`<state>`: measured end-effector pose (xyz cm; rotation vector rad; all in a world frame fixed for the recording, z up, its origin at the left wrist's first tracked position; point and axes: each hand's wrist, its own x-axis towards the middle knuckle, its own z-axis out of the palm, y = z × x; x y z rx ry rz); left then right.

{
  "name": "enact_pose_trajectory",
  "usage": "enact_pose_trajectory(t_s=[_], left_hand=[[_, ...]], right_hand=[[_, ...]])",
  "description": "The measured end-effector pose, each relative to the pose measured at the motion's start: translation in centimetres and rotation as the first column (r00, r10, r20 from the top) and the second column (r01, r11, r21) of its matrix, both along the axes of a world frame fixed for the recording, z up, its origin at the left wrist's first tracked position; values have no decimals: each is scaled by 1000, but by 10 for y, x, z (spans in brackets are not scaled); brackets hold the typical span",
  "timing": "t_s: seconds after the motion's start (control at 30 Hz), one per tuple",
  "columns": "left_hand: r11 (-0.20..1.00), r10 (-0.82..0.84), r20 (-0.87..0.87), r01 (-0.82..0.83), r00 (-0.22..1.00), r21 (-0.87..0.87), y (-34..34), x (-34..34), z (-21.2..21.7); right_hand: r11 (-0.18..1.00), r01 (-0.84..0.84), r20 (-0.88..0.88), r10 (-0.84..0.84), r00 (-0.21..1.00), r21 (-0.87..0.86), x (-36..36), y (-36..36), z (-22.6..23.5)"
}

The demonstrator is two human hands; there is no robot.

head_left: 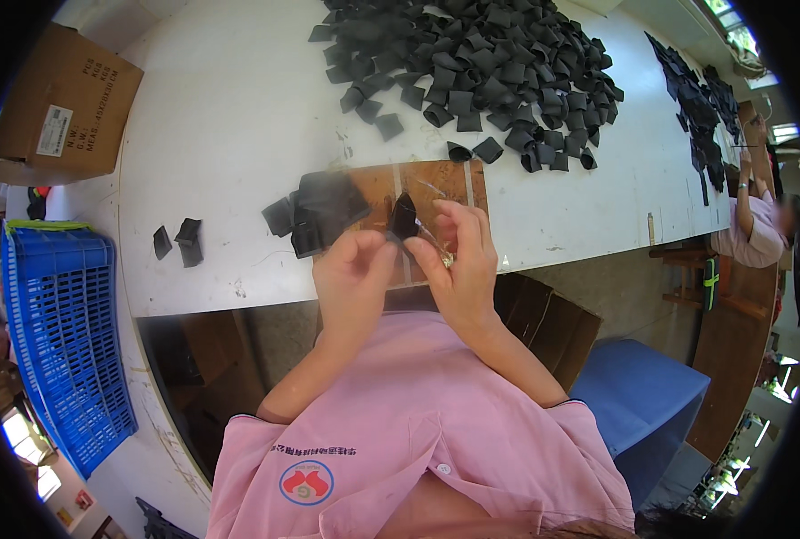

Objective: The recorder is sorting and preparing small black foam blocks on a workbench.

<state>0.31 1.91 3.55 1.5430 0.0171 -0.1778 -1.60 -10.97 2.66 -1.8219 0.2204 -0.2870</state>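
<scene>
In front of my chest, a small black fabric piece (403, 217) is held up, its pointed end upward. My left hand (357, 269) is closed, thumb and fingertips pinching the piece's lower left edge. On the other side, my right hand (463, 265) has its thumb against the piece's lower right, fingers curled. A thin shiny strip (434, 244) shows between the right thumb and fingers; its kind cannot be made out. Below both hands lies a brown board (373, 184) with pale lines. Left of the board, several black pieces (306, 235) lie in a loose heap, partly blurred.
A large pile of black folded pieces (499, 76) covers the far part of the white table (211, 117). Two loose pieces (189, 242) lie left. A cardboard box (68, 108) and blue crate (68, 332) stand left. Right are a blue stool (638, 386) and another person (750, 225).
</scene>
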Motion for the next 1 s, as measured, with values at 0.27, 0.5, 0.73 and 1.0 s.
enact_pose_trajectory(t_s=[0.27, 0.5, 0.73, 1.0], left_hand=[[864, -81, 637, -265, 766, 428, -11, 1, -15], [559, -388, -342, -77, 856, -826, 5, 16, 20], [984, 99, 368, -146, 924, 100, -7, 5, 0], [170, -480, -159, -86, 863, -982, 9, 34, 36]], right_hand=[[853, 56, 347, 150, 926, -518, 9, 7, 11], [996, -18, 118, 28, 993, -86, 13, 0, 14], [233, -37, -72, 439, 896, 972, 12, -1, 22], [665, -364, -20, 496, 868, 652, 43, -8, 73]])
